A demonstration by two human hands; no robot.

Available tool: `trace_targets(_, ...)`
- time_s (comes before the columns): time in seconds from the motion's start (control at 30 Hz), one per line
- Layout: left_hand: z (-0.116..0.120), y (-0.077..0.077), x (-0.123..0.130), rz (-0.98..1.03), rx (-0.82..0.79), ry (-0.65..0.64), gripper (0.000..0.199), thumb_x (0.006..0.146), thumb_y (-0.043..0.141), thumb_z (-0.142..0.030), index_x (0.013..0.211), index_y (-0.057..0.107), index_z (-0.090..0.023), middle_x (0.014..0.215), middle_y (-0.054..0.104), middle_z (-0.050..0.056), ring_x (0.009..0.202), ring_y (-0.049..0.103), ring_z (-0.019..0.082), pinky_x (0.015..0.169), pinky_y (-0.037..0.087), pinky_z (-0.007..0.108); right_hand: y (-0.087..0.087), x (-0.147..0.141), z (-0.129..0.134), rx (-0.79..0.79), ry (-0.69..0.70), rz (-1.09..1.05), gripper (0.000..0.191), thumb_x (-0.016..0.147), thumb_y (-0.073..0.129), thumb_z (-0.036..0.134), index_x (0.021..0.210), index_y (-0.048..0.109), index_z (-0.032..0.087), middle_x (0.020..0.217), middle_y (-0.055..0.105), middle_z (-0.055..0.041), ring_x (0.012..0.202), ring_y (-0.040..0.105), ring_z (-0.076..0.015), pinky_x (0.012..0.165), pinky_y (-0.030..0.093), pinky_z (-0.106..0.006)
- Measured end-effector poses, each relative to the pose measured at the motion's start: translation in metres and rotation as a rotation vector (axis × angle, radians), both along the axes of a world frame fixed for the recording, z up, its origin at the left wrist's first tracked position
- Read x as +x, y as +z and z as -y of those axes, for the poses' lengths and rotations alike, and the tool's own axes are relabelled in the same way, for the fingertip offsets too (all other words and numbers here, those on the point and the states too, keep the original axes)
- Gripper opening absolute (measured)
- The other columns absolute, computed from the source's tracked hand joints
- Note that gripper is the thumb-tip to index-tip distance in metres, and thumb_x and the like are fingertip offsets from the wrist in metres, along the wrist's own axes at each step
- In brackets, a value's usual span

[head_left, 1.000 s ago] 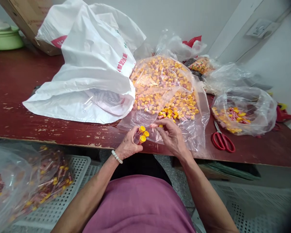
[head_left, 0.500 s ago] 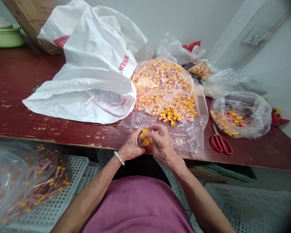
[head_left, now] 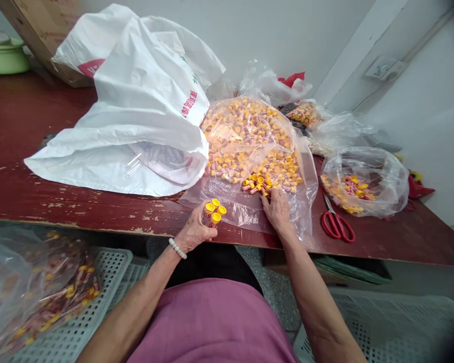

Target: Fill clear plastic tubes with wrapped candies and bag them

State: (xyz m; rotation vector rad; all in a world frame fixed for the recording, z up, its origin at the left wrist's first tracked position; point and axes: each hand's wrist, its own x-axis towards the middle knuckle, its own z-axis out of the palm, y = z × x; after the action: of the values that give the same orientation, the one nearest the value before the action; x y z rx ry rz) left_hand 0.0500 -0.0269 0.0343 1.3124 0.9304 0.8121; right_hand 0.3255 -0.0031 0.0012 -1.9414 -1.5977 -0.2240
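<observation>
My left hand, with a pale bead bracelet on the wrist, is closed round several clear tubes with yellow cup-shaped tops, held upright at the table's front edge. My right hand reaches into the mouth of a clear plastic bag. Its thumb and fingers are apart at the near edge of a heap of loose yellow-capped pieces with red-and-white printed bodies. The fingertips partly disappear among these pieces. Many more such pieces fill the bag behind.
Left on the red table slumps a large white sack holding thin clear tubes. Red-handled scissors and a smaller clear bag of pieces lie right. Below left, a filled bag rests on a white crate.
My right hand has left the tube tops at my left hand and moved right and forward to the loose pieces. My left hand keeps its hold, and the yellow tops now show plainly.
</observation>
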Motion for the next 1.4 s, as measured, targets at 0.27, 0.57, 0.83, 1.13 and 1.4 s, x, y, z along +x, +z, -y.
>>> trace_targets(0.27, -0.003, 0.004, 0.004, -0.101, 0.206, -0.027, 0.049, 0.051, 0.057, -0.002, 0.097, 0.049, -0.015, 0.076, 0.051, -0.003, 0.064, 0.045, 0.009, 0.057, 0.038, 0.019, 0.059, -0.061, 0.048, 0.088, 0.394, -0.496, 0.024, 0.089, 0.049, 0.029, 0.11, 0.055, 0.02, 0.099, 0.06, -0.0075, 0.084, 0.058, -0.0175, 0.072, 0.049, -0.033)
trace_targets(0.57, -0.004, -0.004, 0.006, -0.154, 0.393, -0.062, 0.043, 0.053, 0.059, -0.002, 0.092, 0.05, -0.016, 0.083, 0.054, -0.001, 0.072, 0.047, 0.013, 0.063, 0.037, 0.023, 0.091, -0.122, 0.074, -0.012, 0.821, -0.374, 0.033, 0.089, 0.045, 0.013, 0.118, 0.055, 0.024, 0.107, 0.055, -0.0075, 0.1, 0.055, -0.0172, 0.084, 0.049, -0.033)
trace_targets(0.83, -0.006, -0.004, 0.005, -0.111, 0.341, -0.075, 0.044, 0.051, 0.057, -0.001, 0.092, 0.049, -0.016, 0.078, 0.05, -0.003, 0.067, 0.043, 0.01, 0.058, 0.034, 0.021, 0.08, -0.124, 0.078, 0.036, 0.732, -0.277, 0.036, 0.082, 0.042, 0.005, 0.111, 0.055, 0.022, 0.118, 0.051, -0.0092, 0.107, 0.05, -0.0206, 0.087, 0.047, -0.038)
trace_targets(1.13, -0.004, -0.001, 0.003, 0.106, -0.013, -0.055, 0.041, 0.051, 0.057, -0.005, 0.09, 0.053, -0.016, 0.067, 0.049, -0.006, 0.054, 0.042, 0.008, 0.047, 0.035, 0.019, 0.073, -0.128, 0.067, -0.022, 0.74, -0.185, 0.044, 0.081, 0.042, 0.008, 0.121, 0.05, 0.025, 0.131, 0.043, -0.008, 0.12, 0.043, -0.0225, 0.097, 0.042, -0.043)
trace_targets(1.4, 0.013, 0.012, -0.009, 0.529, -0.272, -0.137, 0.025, 0.044, 0.058, -0.001, 0.066, 0.061, -0.013, 0.066, 0.058, 0.0, 0.063, 0.052, 0.013, 0.057, 0.041, 0.023, 0.072, -0.142, 0.063, -0.02, 0.914, 0.195, 0.101, 0.066, 0.07, 0.06, 0.143, 0.022, 0.017, 0.143, 0.034, -0.0189, 0.13, 0.034, -0.0355, 0.104, 0.033, -0.053)
